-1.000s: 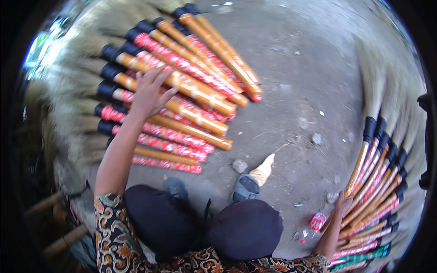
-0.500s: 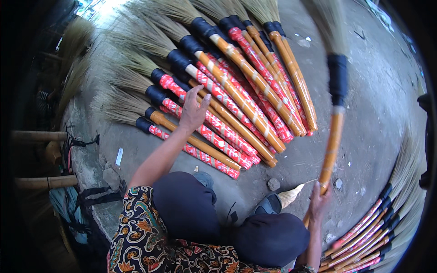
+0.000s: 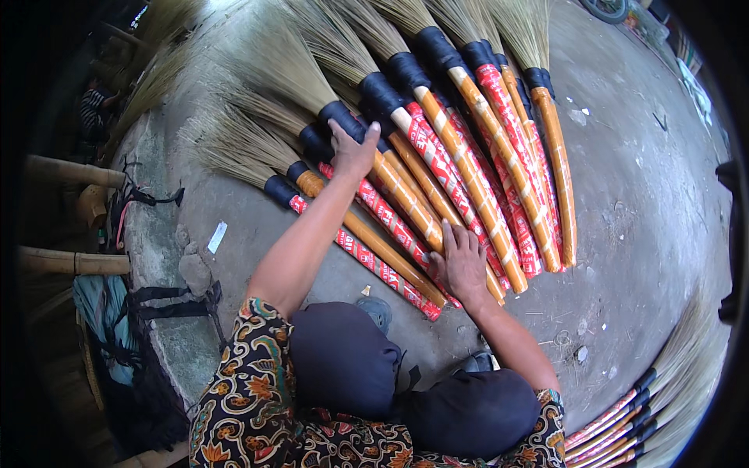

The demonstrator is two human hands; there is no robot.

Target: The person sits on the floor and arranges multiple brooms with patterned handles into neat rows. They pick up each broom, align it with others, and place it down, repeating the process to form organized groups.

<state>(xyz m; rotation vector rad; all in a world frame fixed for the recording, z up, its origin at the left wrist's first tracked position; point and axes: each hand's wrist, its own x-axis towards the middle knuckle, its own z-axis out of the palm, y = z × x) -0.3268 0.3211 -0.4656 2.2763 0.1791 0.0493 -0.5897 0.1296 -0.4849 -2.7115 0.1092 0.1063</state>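
Note:
A broom [image 3: 407,197] with an orange-brown, pale-striped handle lies on top of a fanned-out pile of brooms. My left hand [image 3: 353,153] grips its neck, thumb on one side and fingers on the other, at the black binding [image 3: 338,115]. Around the lower end of the same handle, my right hand [image 3: 464,267] is closed, its fingers partly hiding the tip. Pale bristles [image 3: 285,66] spread up and left from the binding. Neighbouring brooms have red-and-white wrapped handles [image 3: 437,148] or orange-brown ones [image 3: 555,164].
A second bunch of brooms [image 3: 624,421] lies at the lower right. Bamboo poles [image 3: 74,261] and dark straps [image 3: 175,308] stand at the left beside a concrete ledge [image 3: 160,234]. Small stones [image 3: 581,354] dot the grey floor. A wheel [image 3: 605,6] shows at the top right.
The broom held upright in my right hand at the right now lies on the pile. My left hand has moved from above the pile onto its binding; my right hand moved left with the handle.

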